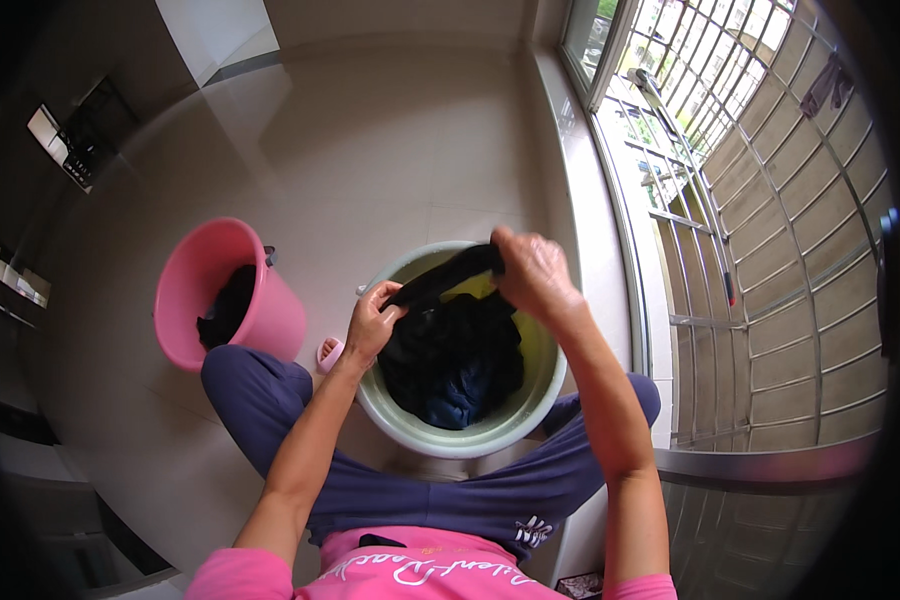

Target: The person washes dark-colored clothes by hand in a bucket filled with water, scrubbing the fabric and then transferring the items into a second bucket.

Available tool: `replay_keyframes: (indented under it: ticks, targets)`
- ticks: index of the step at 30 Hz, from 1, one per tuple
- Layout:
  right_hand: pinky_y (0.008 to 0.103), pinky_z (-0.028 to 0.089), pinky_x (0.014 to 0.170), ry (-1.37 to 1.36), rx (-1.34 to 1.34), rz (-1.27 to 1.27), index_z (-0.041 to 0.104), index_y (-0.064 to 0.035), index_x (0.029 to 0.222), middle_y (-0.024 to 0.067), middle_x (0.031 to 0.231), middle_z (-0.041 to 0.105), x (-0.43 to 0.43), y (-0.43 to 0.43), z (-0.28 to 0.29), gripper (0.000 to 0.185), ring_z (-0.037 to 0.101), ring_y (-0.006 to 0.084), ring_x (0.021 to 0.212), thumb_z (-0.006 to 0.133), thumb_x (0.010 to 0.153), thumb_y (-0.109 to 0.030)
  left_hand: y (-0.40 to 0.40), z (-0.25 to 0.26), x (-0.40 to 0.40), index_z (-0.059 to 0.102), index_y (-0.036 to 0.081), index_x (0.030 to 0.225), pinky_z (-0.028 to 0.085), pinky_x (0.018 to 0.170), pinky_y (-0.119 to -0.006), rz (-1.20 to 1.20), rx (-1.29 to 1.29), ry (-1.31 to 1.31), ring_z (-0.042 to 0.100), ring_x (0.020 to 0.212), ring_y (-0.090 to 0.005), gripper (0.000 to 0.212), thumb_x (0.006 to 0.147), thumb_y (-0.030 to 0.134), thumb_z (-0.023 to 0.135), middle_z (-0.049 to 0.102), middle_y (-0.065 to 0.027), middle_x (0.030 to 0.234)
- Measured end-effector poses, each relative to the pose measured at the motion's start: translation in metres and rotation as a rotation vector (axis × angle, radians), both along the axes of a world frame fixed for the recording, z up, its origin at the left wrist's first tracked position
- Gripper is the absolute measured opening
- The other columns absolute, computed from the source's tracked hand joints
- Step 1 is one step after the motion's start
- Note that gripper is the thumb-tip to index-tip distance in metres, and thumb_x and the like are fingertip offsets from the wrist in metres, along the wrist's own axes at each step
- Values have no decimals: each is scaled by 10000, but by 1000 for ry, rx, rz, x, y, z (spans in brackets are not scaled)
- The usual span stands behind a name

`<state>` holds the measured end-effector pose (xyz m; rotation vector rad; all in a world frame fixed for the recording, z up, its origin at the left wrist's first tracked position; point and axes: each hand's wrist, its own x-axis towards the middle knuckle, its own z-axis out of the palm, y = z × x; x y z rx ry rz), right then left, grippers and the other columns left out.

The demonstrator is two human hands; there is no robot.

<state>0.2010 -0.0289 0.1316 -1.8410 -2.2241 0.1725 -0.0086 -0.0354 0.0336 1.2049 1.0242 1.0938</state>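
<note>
A black piece of cloth [450, 274] is stretched between my two hands over a pale green plastic basin [450, 448]. My left hand [373, 319] grips its lower end at the basin's left side. Higher up, at the far right of the rim, my right hand [538, 271] is closed around the other end. Below the cloth, wet dark laundry [450, 352] fills much of the basin, with a dark blue garment [456, 397] at its near side. Some yellow shows inside, partly hidden by the laundry.
A pink bucket [281, 322] with dark cloth [232, 307] in it stands left, close to my knee. My foot in a pink slipper [330, 354] rests between bucket and basin. Sliding door track [615, 247] and metal window bars [780, 247] lie to the right.
</note>
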Motion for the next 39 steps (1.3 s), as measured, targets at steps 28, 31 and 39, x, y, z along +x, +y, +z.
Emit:
replay_keyframes:
  ticks: [28,31,39]
  targets:
    - [416,393,751,109,-141,-153,489,-23,1012,170,985,483,-12,-13,-370,289,445,324,912,439,759,-153,30,-200,61,459,65,1096,382,827,-390,-577,-250,1155,457,1006,-325,382,749,220,420,448,-229,1094]
    - [349,427,658,329,12,-47,521,-1,934,154,849,533,15,3,-339,228,520,265,749,475,746,-121,44,-200,44,419,-5,1134,328,881,-349,-192,-500,684,427,1051,-295,480,794,333,433,445,-186,1136]
    - [383,405,674,710,-54,161,560,-32,644,142,666,541,-58,-20,-190,134,510,329,700,503,535,23,28,-140,50,528,51,978,406,738,-302,133,-1064,-627,496,863,-186,591,741,577,403,539,-103,958]
